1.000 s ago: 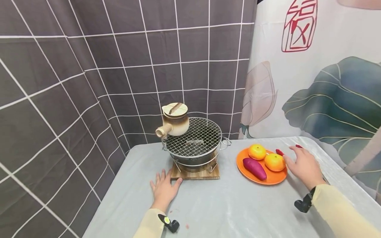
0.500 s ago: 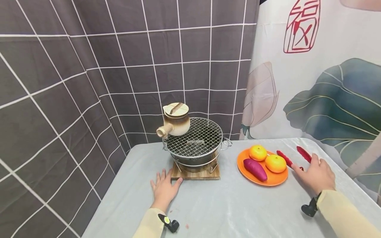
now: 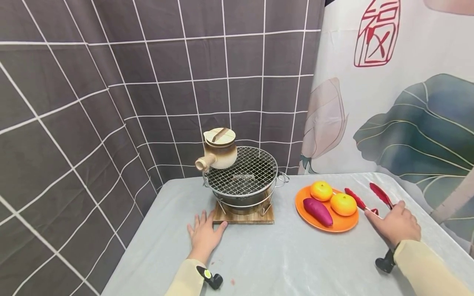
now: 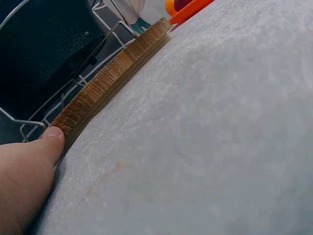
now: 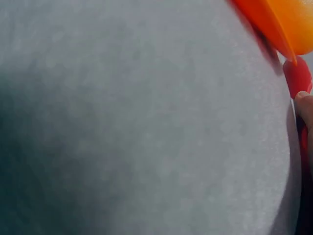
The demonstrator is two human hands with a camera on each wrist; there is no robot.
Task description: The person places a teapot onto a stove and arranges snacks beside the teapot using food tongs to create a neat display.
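Observation:
My right hand [image 3: 399, 225] grips a pair of tongs [image 3: 380, 193] with red tips and metal arms, at the right of the table. The two tips stand apart and point away from me, beside the orange plate [image 3: 344, 225]. On that plate are two mandarins [image 3: 343, 204] and a purple sweet potato [image 3: 318, 211]. The right wrist view shows a thumb [image 5: 304, 110] against the tongs. My left hand [image 3: 205, 236] lies flat on the table, fingers spread. Its thumb [image 4: 51, 139] touches the edge of the wooden board [image 4: 105, 81].
A round grill [image 3: 240, 176] with a mesh top stands in a wire stand on the wooden board. A clay pot [image 3: 222, 154] with a wooden lid and side handle sits at the mesh's left. Grid-patterned curtain [image 3: 237, 94] hangs close behind the table.
My right hand has drawn back toward me and to the right, its fingers curling round the tongs, whose red tips now show fully. The left hand has stayed in place.

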